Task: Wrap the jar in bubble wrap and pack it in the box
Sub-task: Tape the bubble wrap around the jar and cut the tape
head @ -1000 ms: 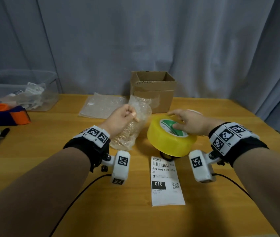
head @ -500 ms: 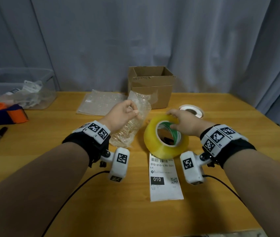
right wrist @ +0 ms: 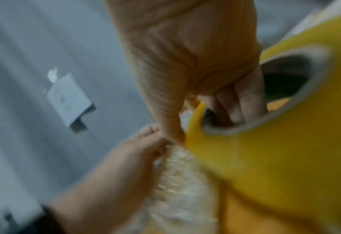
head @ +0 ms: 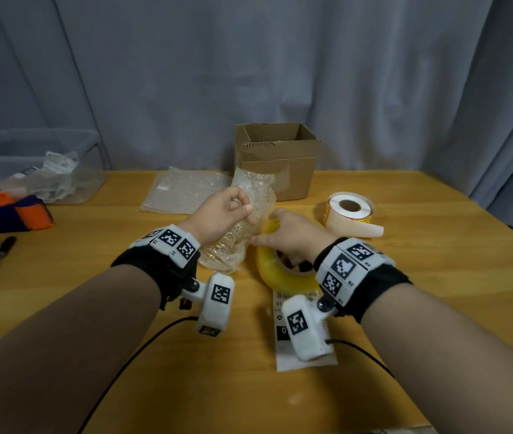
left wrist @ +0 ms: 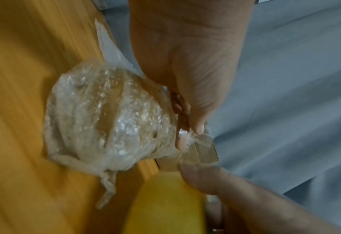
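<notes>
Gripping the bubble-wrapped jar (head: 236, 233), the left hand (head: 217, 214) is risking unravelling; the right hand (head: 292, 236), at its 3 o'clock, is clutching the yellow tape roll (head: 283, 274).

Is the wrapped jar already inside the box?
No, the left hand holds the wrapped jar on the table, in front of the open box.
</notes>
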